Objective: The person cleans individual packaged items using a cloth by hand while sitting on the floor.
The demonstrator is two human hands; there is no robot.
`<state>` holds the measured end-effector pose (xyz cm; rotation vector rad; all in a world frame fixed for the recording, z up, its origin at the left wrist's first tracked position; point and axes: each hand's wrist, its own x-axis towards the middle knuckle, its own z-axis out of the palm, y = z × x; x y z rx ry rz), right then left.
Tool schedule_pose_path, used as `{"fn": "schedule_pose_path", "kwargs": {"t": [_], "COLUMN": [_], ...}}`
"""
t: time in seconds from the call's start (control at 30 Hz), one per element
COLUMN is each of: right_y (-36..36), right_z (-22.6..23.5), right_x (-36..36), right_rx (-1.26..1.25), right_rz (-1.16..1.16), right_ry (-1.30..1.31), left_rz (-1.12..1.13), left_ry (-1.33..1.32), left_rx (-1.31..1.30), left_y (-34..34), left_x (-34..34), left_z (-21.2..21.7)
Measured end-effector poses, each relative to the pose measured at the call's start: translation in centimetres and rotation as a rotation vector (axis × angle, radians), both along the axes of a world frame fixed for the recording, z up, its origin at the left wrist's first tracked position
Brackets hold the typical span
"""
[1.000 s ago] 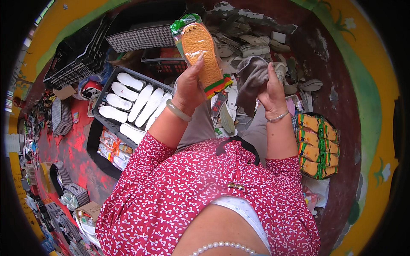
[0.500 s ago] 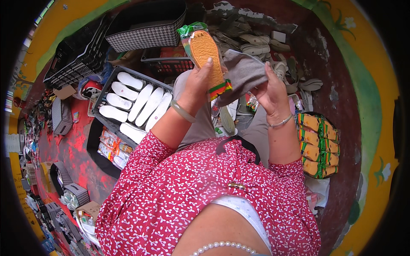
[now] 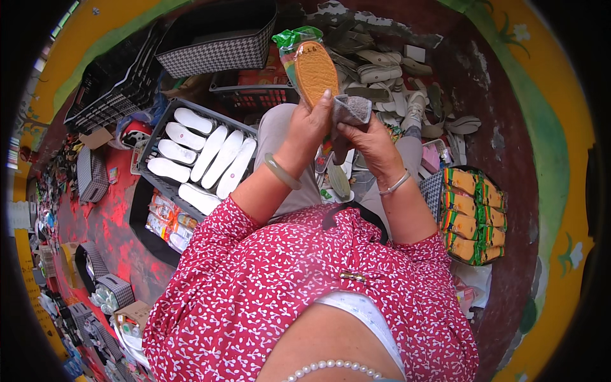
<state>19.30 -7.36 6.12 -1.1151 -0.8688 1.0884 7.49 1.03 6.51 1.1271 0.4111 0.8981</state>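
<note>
Packet (image 3: 316, 75) up in the middle of the scene, and the left hand (image 3: 307, 124) has it: thumb pressed on the front, fingers tucked out of sight behind, a firm hold around its near end. Through the clear wrapping shows an orange, rough-textured insole, with dark marks at the far tip and crumpled green film gathered there. It stands upright, leaning a touch to the left.

Just beside it on the right comes the right hand (image 3: 374, 145), clasping a grey cloth (image 3: 352, 109) between thumb and fingers. That cloth is bunched and folded, right up against the left thumb and the packet's near end; whether the left fingers pinch any of it, one cannot tell.

A pale bangle (image 3: 280, 172) circles the left wrist, a silver bracelet (image 3: 396, 183) the right, and both forearms run out from a red patterned top (image 3: 299, 254) on the near side.

Over to the left, a dark grey crate (image 3: 154, 137) carries white insoles (image 3: 209, 156), laid side by side at different angles. Nearer still, a black bin (image 3: 143, 213) holds packaged goods. Far left, there's a houndstooth box (image 3: 213, 60), with a black crate (image 3: 105, 99) beside it. Across to the right, more orange insole packs (image 3: 463, 207) sit in neat rows, and far right, loose insoles (image 3: 380, 73) lie heaped against the wall.
</note>
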Motion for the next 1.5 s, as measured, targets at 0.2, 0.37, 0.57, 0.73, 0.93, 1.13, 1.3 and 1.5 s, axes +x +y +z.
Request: {"fn": "schedule_pose_path", "kwargs": {"t": [0.2,0.37,0.57,0.73,0.93,1.13,1.3,1.5], "right_y": [0.4,0.7,0.6,0.1,0.0,0.1,0.6,0.1], "right_z": [-0.1,-0.1,-0.8,-0.5,-0.4,0.0,-0.8,-2.2], "right_x": [-2.0,-1.9,-1.5,-1.0,-1.4,-2.1,-2.5,1.0], "right_rx": [0.095,0.212,0.258,0.160,0.131,0.203,0.237,0.078], "right_rz": [-0.225,-0.382,-0.239,-0.088,-0.077,-0.178,-0.292,-0.104], "right_ry": [-0.430,-0.299,0.113,0.057,0.148,0.162,0.164,0.416], "left_rz": [0.033,-0.082,-0.162,-0.074,-0.057,-0.086,-0.098,-0.006], "left_ry": [-0.075,-0.209,-0.227,-0.183,-0.176,-0.221,-0.213,-0.178], "left_rx": [-0.045,-0.260,-0.363,-0.223,-0.230,-0.248,-0.374,-0.260], "left_y": [-0.5,-0.4,0.5,0.9,0.8,0.5,0.5,1.4], "left_x": [0.4,-0.3,-0.8,-1.4,-1.7,-1.4,-1.3,-2.0], "left_z": [0.1,1.6,1.2,1.7,2.3,1.9,1.6,2.1]}}
